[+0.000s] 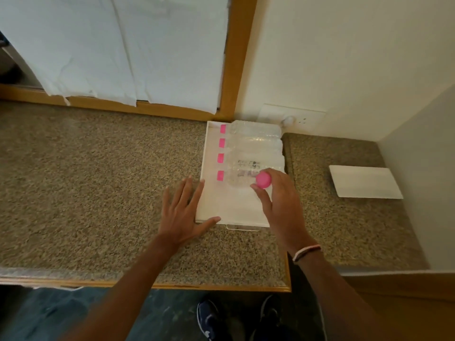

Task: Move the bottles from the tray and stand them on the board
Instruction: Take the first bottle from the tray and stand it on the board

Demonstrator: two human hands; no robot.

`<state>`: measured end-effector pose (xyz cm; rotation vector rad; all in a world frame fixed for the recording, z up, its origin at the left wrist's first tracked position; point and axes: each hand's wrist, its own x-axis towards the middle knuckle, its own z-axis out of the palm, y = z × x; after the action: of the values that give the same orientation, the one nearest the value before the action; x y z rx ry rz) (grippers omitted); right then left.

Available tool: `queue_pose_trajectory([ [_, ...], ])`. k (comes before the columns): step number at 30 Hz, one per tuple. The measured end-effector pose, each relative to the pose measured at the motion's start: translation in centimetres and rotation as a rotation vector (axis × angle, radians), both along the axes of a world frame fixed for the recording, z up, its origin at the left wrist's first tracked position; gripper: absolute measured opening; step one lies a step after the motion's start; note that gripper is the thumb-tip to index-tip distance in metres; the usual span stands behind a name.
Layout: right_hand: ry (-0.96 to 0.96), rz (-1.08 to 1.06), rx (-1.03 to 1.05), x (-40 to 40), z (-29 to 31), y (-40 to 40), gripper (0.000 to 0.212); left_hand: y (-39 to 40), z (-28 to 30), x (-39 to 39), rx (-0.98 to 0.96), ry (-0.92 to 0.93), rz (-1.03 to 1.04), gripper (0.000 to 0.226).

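A speckled brown stone desk with a wooden front edge fills most of the view, backed by a wood-framed panel covered in white sheets on the left and a plain cream wall on the right. The desk's left part is wide and bare. To the right, past a seam, sits a separate section of the same speckled stone, boxed in by the wall at its back and right side.

The white tray lies at the right end of the main desk, its far end close to the wall and its near end, with a thin wire handle, set well back from the desk's front edge. Four clear bottles lie on their sides in its far half, pink caps toward the tray's left rim; the near half of the tray is bare.

The white board lies flat on the right-hand section, well apart from the tray, with nothing on it.

The left hand is spread flat, fingers open, resting on the desk against the tray's near left corner and holding nothing. The right hand is over the tray, its fingers closed around a fifth bottle, whose pink cap faces the camera.
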<state>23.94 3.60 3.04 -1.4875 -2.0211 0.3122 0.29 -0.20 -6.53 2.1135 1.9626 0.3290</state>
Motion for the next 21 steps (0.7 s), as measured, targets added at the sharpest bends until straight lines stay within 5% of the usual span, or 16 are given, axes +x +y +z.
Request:
queue_pose_trajectory([
  [4, 0.388, -0.102, -0.144, 3.0, 1.9, 0.6, 0.034, 2.3, 2.7, 3.8, 0.114, -0.033, -0.039, 0.109],
  [11, 0.626, -0.123, -0.046, 10.9, 6.0, 2.9, 0.035, 7.1, 5.4, 13.3, 0.265, -0.021, -0.11, 0.104],
  [21, 0.473, -0.143, -0.055, 27.2, 3.5, 13.1, 0.034, 13.6, 2.6, 33.1, 0.116, -0.05, -0.19, 0.113],
])
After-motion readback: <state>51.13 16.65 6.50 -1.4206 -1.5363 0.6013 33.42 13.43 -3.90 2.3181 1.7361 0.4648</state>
